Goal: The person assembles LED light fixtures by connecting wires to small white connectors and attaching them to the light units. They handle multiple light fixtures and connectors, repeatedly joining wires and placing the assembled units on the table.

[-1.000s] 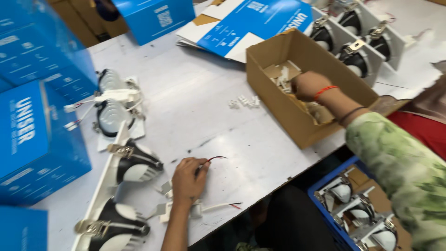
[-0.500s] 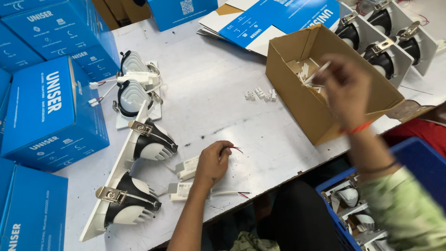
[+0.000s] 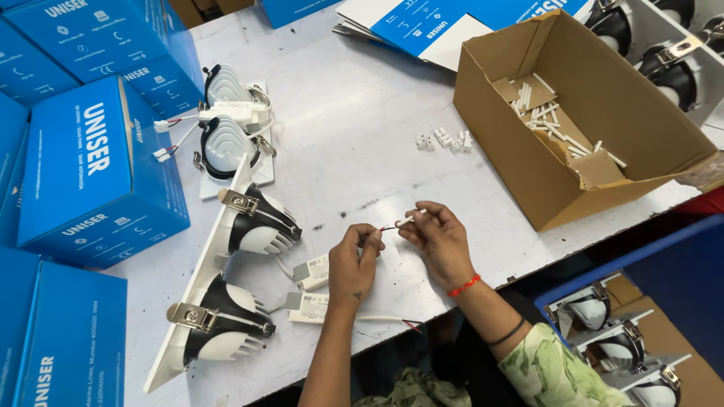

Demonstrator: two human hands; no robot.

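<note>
The thin red-and-black wire pair (image 3: 388,227) could be slipping free, since both hands are gripping it only by the fingertips above the grey desk (image 3: 362,136). The left hand (image 3: 353,260) is pinching the wire near its end; the right hand (image 3: 436,240) is pinching a small white plastic sleeve (image 3: 408,220) at the tip, wrists angled inward.

Bright, even overhead light, we see soft short shadows under the hands (image 3: 392,252) and twin light fittings (image 3: 226,301), mild sheen on the white table (image 3: 362,113), centre sharp, frame corners slightly stretched, dark lower right.
</note>
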